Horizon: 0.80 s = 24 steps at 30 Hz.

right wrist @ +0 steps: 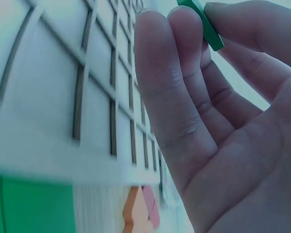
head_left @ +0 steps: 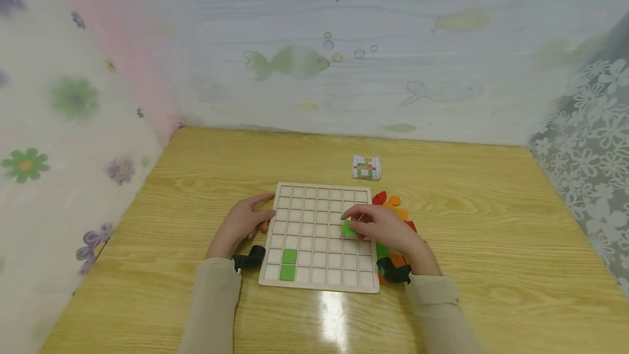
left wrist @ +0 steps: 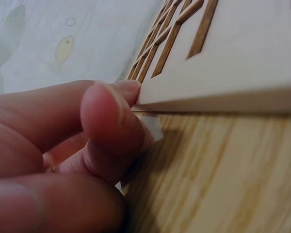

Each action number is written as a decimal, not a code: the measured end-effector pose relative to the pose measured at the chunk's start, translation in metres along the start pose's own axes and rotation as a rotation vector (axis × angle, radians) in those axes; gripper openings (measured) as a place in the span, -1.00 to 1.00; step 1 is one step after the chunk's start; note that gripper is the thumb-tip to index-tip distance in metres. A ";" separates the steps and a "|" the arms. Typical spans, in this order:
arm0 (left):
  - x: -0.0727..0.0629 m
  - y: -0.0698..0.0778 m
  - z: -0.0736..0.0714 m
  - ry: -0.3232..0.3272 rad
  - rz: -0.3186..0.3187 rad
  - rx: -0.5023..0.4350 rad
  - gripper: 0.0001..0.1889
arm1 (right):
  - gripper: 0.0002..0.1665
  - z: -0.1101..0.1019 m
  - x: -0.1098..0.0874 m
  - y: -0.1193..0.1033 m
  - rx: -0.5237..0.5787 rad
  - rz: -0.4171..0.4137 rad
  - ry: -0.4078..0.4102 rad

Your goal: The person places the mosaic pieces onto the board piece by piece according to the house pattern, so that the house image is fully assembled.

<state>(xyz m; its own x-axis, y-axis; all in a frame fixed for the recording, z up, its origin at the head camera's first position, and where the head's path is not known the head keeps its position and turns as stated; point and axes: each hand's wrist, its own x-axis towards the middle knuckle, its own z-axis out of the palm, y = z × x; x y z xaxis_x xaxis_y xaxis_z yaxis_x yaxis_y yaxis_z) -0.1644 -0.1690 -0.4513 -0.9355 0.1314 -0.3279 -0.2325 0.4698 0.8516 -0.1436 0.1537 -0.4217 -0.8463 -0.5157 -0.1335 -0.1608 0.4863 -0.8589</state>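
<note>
A pale wooden grid board [head_left: 319, 287] lies on the table. Two green square tiles [head_left: 288, 264] fill neighbouring cells of its second column, near the front edge. My right hand [head_left: 380, 225] is over the board's right side and pinches a green tile [head_left: 348, 228] between thumb and fingers; the right wrist view shows this tile [right wrist: 209, 29] edge-on. At the board's left edge rests my left hand [head_left: 245, 222], its fingers loosely bent and a fingertip touching the rim. In the left wrist view a small whitish scrap [left wrist: 153, 132] shows beneath those fingers [left wrist: 109, 116].
Along the board's right edge lie loose pieces, among them an orange disc [head_left: 395, 200], a red piece [head_left: 379, 198] and green tiles [right wrist: 36, 204], partly hidden by my right arm. A small pattern card [head_left: 366, 167] lies behind the board. Printed curtains surround the wooden table [head_left: 491, 206].
</note>
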 end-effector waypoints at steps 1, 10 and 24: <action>0.000 0.000 0.000 0.001 0.002 0.000 -0.51 | -0.73 0.001 0.002 -0.001 0.002 0.001 -0.004; -0.001 0.002 -0.001 0.007 -0.004 0.007 -0.50 | -0.79 0.015 0.017 -0.013 -0.076 -0.028 -0.056; 0.000 -0.001 -0.001 0.005 -0.002 0.017 -0.53 | -0.80 0.041 0.036 -0.027 -0.144 -0.056 -0.092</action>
<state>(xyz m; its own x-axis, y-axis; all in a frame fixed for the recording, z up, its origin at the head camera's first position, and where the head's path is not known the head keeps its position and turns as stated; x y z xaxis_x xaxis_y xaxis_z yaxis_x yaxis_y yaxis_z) -0.1646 -0.1704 -0.4522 -0.9363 0.1260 -0.3278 -0.2303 0.4845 0.8439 -0.1491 0.0927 -0.4239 -0.7851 -0.6038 -0.1381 -0.2831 0.5480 -0.7871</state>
